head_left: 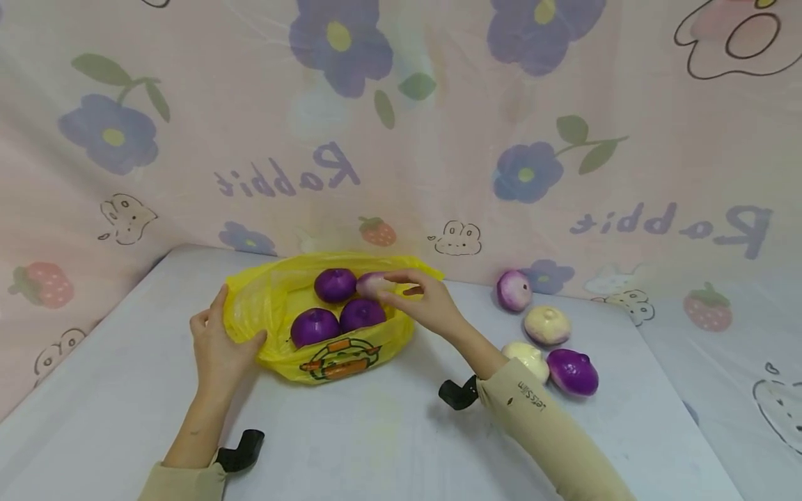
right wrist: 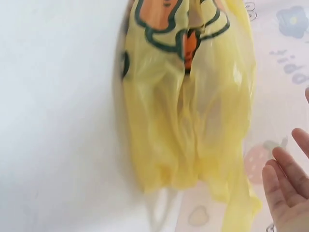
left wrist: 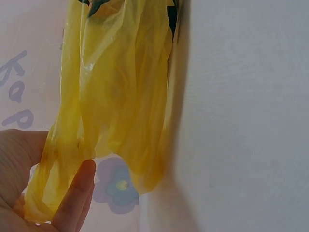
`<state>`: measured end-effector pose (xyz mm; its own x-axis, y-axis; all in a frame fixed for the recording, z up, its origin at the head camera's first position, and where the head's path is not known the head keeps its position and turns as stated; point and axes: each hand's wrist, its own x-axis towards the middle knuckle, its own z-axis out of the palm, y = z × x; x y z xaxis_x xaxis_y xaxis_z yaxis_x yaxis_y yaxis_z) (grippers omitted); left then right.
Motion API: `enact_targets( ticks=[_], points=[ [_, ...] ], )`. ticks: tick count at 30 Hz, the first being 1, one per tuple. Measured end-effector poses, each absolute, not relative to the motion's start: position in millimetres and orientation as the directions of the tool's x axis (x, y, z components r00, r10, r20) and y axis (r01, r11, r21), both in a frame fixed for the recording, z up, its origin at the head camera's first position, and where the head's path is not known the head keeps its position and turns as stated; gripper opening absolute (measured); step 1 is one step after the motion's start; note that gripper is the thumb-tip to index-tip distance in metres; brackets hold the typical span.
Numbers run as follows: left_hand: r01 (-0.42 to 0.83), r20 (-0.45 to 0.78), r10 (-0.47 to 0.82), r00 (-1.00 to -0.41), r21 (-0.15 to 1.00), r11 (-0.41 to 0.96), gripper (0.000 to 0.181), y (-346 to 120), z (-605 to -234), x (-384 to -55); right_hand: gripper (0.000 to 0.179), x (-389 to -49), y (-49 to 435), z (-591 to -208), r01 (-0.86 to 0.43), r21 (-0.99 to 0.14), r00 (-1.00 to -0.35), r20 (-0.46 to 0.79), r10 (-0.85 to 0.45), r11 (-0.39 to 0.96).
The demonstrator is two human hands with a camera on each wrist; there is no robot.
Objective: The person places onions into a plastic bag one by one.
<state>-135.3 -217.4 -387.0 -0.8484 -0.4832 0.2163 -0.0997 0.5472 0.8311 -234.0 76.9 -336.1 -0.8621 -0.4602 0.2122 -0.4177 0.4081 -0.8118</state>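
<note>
A crinkled yellow translucent plastic bag [head_left: 288, 358] is being supported on a smooth white tabletop [head_left: 351, 445], its mouth being spread wide. The bag's left side is being gripped by the left hand [head_left: 219, 348], the film being pinched between thumb and fingers, as is also being shown in the left wrist view. Four glossy, rounded onions are being contained in the bag: a dark purple rear onion [head_left: 335, 284], a dark purple front-left onion [head_left: 315, 328], a dark purple front-right onion [head_left: 362, 314] and a pale purple-and-white onion [head_left: 370, 282] at the rear right.

The right hand [head_left: 429, 303] is being held over the bag's right edge, its fingers being loosely extended. The fingertips are being positioned at the pale purple-and-white onion; whether it is being touched cannot be told.

Four more are being carried by the tabletop to the right of the bag: a round purple-and-white onion [head_left: 514, 290] near the back, a glossy cream onion [head_left: 548, 325] in front of it, a whitish onion [head_left: 525, 356] being partly hidden by the beige right sleeve [head_left: 551, 431], and a vivid purple onion [head_left: 573, 372] just beside that one.
</note>
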Motion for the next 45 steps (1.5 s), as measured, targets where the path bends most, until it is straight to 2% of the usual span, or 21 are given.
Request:
enact_targets(
  ticks=[10,18,30,45],
  points=[
    [-0.105,0.217,-0.482,-0.849,0.824,0.557,0.094,-218.5,-384.6,-135.7,0.04,-233.8,107.5,-333.1,-0.439,-0.762,-0.874,0.24,-0.423,0.475],
    [-0.121,0.199,-0.49,-0.849,0.829,0.546,0.095,-220.0,-384.9,-133.6,0.038,-231.3,135.8,-334.9,-0.482,-0.691,-0.859,0.251,-0.446,0.539],
    [-0.114,0.203,-0.478,-0.855,0.825,0.554,0.095,-217.9,-383.3,-132.9,0.036,-229.0,177.0,-326.2,-0.452,-0.638,-0.883,0.22,-0.415,0.623],
    [-0.115,0.201,-0.473,-0.858,0.822,0.558,0.094,-218.7,-384.2,-133.8,0.045,-227.5,215.7,-332.5,-0.378,-0.64,-0.91,0.126,-0.394,0.669]
  ],
)
